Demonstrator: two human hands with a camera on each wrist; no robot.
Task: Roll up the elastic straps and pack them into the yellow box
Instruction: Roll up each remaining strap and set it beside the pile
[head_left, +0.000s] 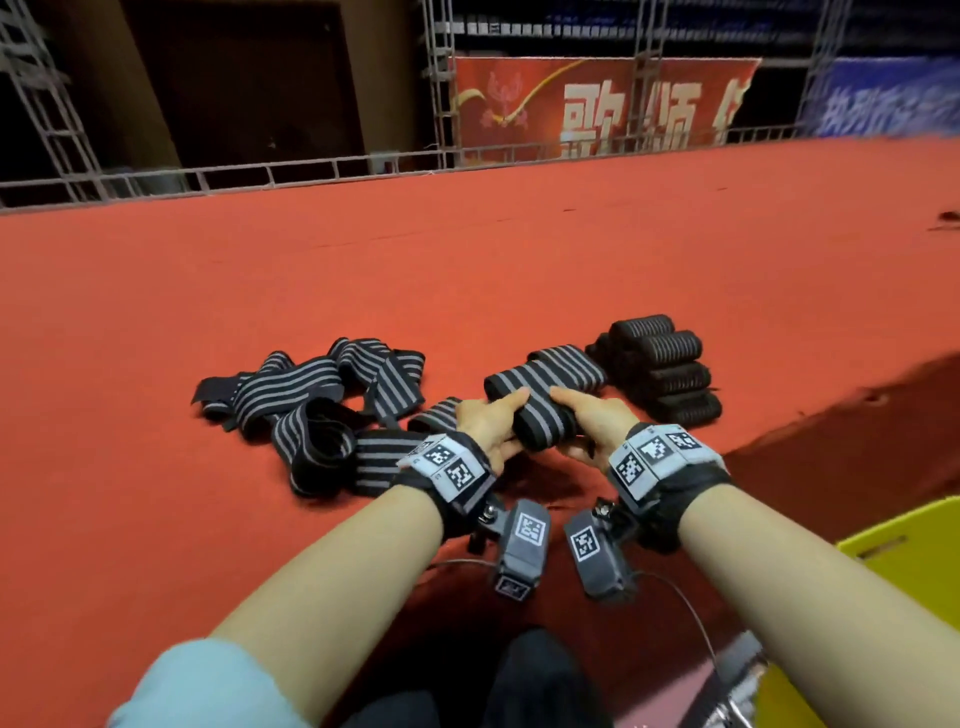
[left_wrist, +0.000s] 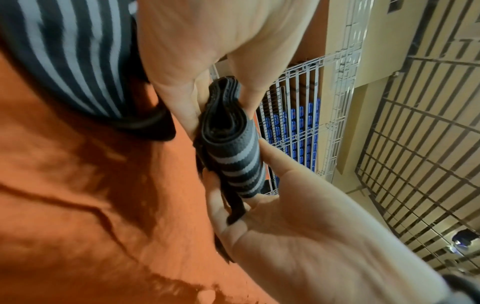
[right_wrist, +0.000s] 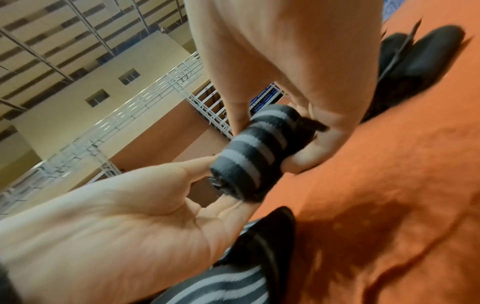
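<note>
Both hands hold one black elastic strap with grey stripes (head_left: 540, 410), its near end wound into a short roll (left_wrist: 230, 150) just above the red carpet. My left hand (head_left: 493, 422) grips the roll's left end, thumb on top. My right hand (head_left: 586, 418) pinches the right end (right_wrist: 255, 156) between thumb and fingers. The strap's unrolled length runs away from me over the carpet. A corner of the yellow box (head_left: 914, 566) shows at the lower right, beside my right forearm.
Several loose striped straps (head_left: 311, 400) lie tangled on the carpet to the left. Several rolled straps (head_left: 667, 366) are stacked just right of the hands. A metal railing (head_left: 260, 174) edges the red carpet (head_left: 467, 260) at the far side.
</note>
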